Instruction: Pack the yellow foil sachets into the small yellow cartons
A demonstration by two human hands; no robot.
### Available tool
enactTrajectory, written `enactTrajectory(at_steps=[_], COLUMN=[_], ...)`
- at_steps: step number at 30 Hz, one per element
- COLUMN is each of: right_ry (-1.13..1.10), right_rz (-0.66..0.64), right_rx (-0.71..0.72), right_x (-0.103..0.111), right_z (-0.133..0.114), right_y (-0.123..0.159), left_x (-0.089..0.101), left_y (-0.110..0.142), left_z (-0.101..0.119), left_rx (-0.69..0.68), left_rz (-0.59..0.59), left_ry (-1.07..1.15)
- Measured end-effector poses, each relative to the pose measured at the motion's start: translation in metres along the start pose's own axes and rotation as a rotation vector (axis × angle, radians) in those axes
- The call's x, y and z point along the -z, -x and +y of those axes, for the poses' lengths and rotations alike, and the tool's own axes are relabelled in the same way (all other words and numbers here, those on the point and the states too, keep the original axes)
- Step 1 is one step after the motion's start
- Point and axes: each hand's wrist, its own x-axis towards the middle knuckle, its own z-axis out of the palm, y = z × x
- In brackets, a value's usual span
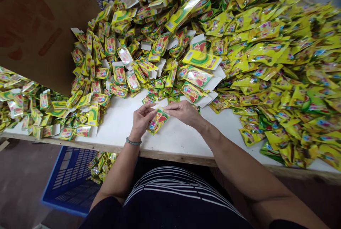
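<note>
Left hand (142,120), thumb and fingers pinching the left side of a small printed pack (157,123); right hand (183,112) pinching at its top. Pack tilted, above or on the white worktop (117,129), near the front edge; contact unclear. Small cartons (128,53) heaped beyond, yellow packets (266,48) piled right. Blue crate (64,207) below, left, more packs inside.

packet (158,122) edge partly under left thumb (150,115), cardboard box (50,19) cropped, blue crate (73,186) partly behind left forearm (117,175), far-right pouches (323,110) blurred
</note>
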Motion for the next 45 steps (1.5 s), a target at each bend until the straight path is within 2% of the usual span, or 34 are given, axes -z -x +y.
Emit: enactTrajectory(at_steps=[3,6,11,15,17,20,23,25,27,29,31,33,35,37,39,41,44,45], right_ry=[-0.142,-0.227,-0.166,-0.013,-0.024,-0.122,-0.083,0.026,0.126,0.187,0.229,0.289,0.387,0.518,0.673,0.82,0.938,0.941], right_rz=[-0.047,0.004,0.005,0.048,0.018,-0.021,0.135,0.224,0.238,0.174,0.074,0.057,0.14,0.195,0.166,0.112,0.053,0.034], right_rx=[-0.033,-0.059,-0.014,0.1,0.128,0.095,0.058,0.105,0.181,0.243,0.288,0.307,0.289,0.262,0.247,0.234,0.236,0.244], right_x=[-0.001,-0.005,-0.008,-0.007,-0.007,-0.017,-0.039,-0.052,-0.06,-0.059,-0.052,-0.041,-0.032,-0.027,-0.026,-0.029,-0.032,-0.032], right_z=[0.003,0.004,0.003,0.002,0.001,-0.001,-0.003,-0.003,-0.002,0.0,0.004,0.009,0.015,0.021,0.026,0.029,0.03,0.029], right_y=[-0.001,-0.003,-0.003,-0.001,0.001,0.005,0.012,0.016,0.019,0.019,0.018,0.012,0.002,-0.011,-0.022,-0.028,-0.024,-0.021], left_x=[0.0,-0.001,-0.003,-0.004,-0.004,-0.004,-0.004,-0.005,-0.003,0.006,0.026,0.058,0.093,0.119,0.128,0.118,0.079,0.064], left_y=[0.0,0.0,0.001,0.0,-0.002,-0.005,-0.006,-0.006,-0.004,0.001,0.012,0.029,0.049,0.065,0.068,0.054,0.011,-0.006], left_z=[0.0,0.001,0.001,-0.001,-0.002,-0.004,-0.007,-0.009,-0.007,0.004,0.027,0.059,0.092,0.116,0.123,0.112,0.076,0.062], left_rx=[0.007,-0.007,0.027,0.043,0.029,-0.008,-0.024,-0.022,-0.025,-0.016,0.024,0.093,0.165,0.249,0.225,0.113,-0.022,-0.039], left_rz=[0.013,-0.026,-0.04,-0.043,-0.023,0.045,0.079,0.08,0.069,0.023,-0.088,-0.231,-0.273,-0.203,-0.062,0.077,0.262,0.285], left_ry=[0.006,-0.01,0.025,0.027,0.031,0.066,0.101,0.097,0.065,-0.06,-0.345,-0.741,-1.052,-1.257,-1.349,-1.332,-1.262,-1.251])
